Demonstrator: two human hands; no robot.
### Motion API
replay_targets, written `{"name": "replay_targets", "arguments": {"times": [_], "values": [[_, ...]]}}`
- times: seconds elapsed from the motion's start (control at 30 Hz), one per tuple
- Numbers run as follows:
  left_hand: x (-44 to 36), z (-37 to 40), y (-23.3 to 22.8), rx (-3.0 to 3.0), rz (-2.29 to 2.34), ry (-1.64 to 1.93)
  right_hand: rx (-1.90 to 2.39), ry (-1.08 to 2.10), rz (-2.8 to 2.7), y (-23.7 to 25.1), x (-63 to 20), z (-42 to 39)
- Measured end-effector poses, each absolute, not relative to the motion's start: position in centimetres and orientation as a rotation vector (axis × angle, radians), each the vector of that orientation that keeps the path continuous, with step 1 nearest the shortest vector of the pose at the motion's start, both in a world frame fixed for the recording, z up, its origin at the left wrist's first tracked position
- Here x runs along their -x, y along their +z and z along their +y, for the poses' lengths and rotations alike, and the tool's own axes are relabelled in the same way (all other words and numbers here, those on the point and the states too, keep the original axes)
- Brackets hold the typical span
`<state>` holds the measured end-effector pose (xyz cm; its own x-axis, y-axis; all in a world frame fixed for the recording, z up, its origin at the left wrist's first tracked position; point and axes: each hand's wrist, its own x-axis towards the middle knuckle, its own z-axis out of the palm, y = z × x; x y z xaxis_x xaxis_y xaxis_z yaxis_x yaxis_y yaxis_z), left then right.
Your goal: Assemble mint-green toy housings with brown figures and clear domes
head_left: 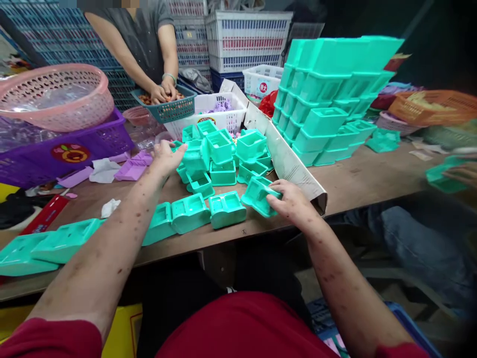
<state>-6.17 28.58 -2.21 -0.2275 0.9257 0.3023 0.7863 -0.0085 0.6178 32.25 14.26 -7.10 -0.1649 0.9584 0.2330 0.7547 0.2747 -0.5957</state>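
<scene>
Right hand (294, 201) clamped on a teal plastic shell (258, 195) at the near bench (372, 179) edge, fingers curled over its far rim, thumb under; tilted up, prob. to get a look at the underside. Left hand (166, 156) stretched out, fingers apart, palm down against the loose teal heap (219, 154) mid-bench; touching the nearest piece, nothing gripped yet. Heap penned by a cardboard flap (286, 159) on the right, apparently to stop pieces sliding off. Three shells laid flat in a row (194, 214) just in front of the body, close for easy reach. Longer teal trays (48, 246) parked far left at bench edge. Finished-looking nested stacks (328, 99) set behind the flap, well apart from the loose stuff. Purple pieces (130, 169) kept to the left, separate by colour. Across the bench, co-worker's hands (164, 92) down in a blue basket (167, 107). Pink basket (55, 94) riding on a purple crate (63, 149).
</scene>
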Motion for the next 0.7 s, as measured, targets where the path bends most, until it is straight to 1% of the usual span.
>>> {"name": "replay_targets", "arguments": {"times": [0.07,0.13,0.2,0.23,0.3,0.33,0.5,0.7], "values": [[5.7,25.6,-1.4,-2.032,2.025,1.062,1.572,0.461,-1.978,-7.1,-32.2,14.6],[4.6,21.7,-1.2,-2.285,1.77,0.935,1.6,0.455,-1.968,-7.2,-32.3,14.8],[3.1,17.8,-1.9,-2.466,1.52,0.63,1.633,0.449,-1.977,-7.2,-32.5,14.9],[2.4,16.2,-2.5,-2.517,1.476,0.473,1.649,0.447,-1.992,-7.1,-32.6,15.1],[1.2,13.9,-4.0,-2.583,1.475,0.234,1.667,0.437,-2.032,-6.7,-32.7,15.5],[0.9,13.3,-4.7,-2.601,1.511,0.171,1.668,0.424,-2.056,-6.4,-32.8,15.8],[1.0,12.7,-6.1,-2.604,1.638,0.149,1.712,0.366,-2.257,-5.6,-33.4,18.2],[1.2,12.6,-6.1,-2.605,1.636,0.142,1.714,0.375,-2.376,-7.3,-33.0,19.9]]}}
